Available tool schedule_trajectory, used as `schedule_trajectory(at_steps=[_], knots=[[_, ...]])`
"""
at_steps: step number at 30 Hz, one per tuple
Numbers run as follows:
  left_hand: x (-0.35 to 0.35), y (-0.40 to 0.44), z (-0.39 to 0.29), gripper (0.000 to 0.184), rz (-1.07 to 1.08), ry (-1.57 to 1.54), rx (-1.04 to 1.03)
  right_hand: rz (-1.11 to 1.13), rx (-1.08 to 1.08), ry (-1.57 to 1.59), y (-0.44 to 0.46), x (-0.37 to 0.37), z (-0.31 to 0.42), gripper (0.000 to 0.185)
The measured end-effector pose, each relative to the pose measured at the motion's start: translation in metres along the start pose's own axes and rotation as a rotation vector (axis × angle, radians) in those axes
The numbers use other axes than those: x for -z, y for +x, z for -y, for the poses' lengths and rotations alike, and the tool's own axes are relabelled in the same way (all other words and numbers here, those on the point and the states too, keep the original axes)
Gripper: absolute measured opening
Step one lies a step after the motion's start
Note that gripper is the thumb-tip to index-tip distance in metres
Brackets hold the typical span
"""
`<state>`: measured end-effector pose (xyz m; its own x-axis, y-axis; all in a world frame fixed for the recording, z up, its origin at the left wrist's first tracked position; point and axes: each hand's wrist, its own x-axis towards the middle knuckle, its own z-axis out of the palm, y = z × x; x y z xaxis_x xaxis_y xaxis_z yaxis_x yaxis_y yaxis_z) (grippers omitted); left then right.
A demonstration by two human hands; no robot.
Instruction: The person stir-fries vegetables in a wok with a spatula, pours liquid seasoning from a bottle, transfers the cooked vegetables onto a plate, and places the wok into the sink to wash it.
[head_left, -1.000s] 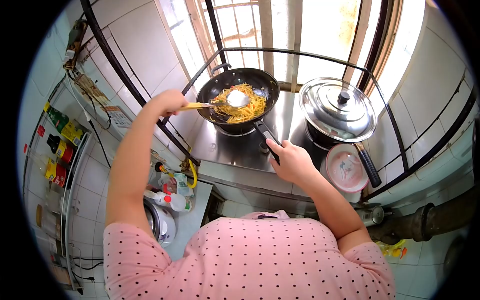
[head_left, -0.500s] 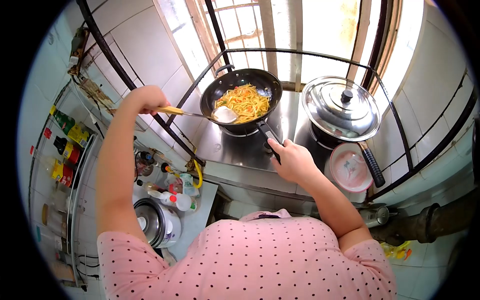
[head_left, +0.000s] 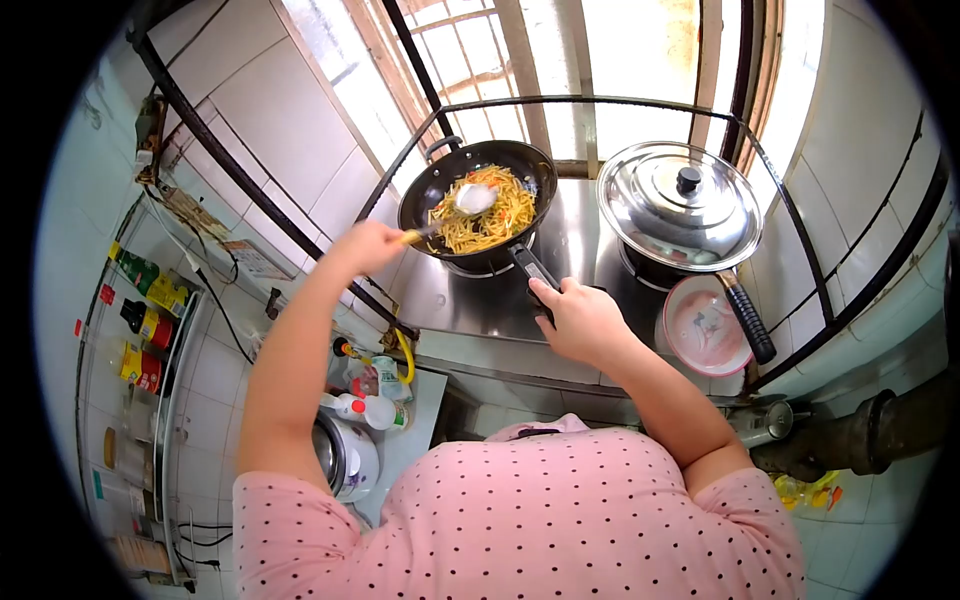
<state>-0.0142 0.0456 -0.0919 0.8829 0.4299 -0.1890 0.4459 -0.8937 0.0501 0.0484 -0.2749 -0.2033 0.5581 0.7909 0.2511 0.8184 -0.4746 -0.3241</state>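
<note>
My left hand (head_left: 368, 246) is closed around the yellow handle of a spatula (head_left: 475, 199), whose pale, shiny rounded head is over the food in the black wok (head_left: 415, 205). In the wok lies a heap of yellow shredded strips (head_left: 508, 215) with red and green bits. The wok rests on the left burner of the steel stove (head_left: 430, 295). Its long black handle (head_left: 535, 270) points toward me, with my right hand (head_left: 578, 315) wrapped round it.
A lidded pan (head_left: 650, 220) stands on the right burner. Its black handle (head_left: 748, 318) reaches over a red-rimmed bowl (head_left: 690, 325). A black metal rail (head_left: 590, 99) surrounds the stove. Bottles and a pot (head_left: 355, 465) stand at lower left; a bottle rack (head_left: 170, 400) hangs on the wall.
My left hand has moved right and down, carrying the spatula's head from the wok's near left edge to above the middle of the food. My right hand stays on the wok handle.
</note>
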Motion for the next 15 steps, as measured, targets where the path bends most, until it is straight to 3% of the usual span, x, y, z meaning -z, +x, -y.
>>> schedule_trajectory(at_steps=[2,5,9,15], knots=[[-0.021,0.003,0.003,0.032,0.079,0.042,-0.063,0.014,-0.006,0.008,0.0,0.0,-0.001,0.049],[0.024,-0.026,0.009,0.033,0.148,0.144,-0.045,0.028,-0.029,0.007,0.001,0.002,0.001,0.049],[0.078,-0.043,-0.001,0.033,0.008,0.295,0.109,0.019,-0.024,0.015,0.001,-0.002,0.002,0.049],[0.114,-0.012,-0.046,0.019,-0.132,0.756,0.124,0.045,-0.037,0.002,0.002,-0.001,0.002,0.049]])
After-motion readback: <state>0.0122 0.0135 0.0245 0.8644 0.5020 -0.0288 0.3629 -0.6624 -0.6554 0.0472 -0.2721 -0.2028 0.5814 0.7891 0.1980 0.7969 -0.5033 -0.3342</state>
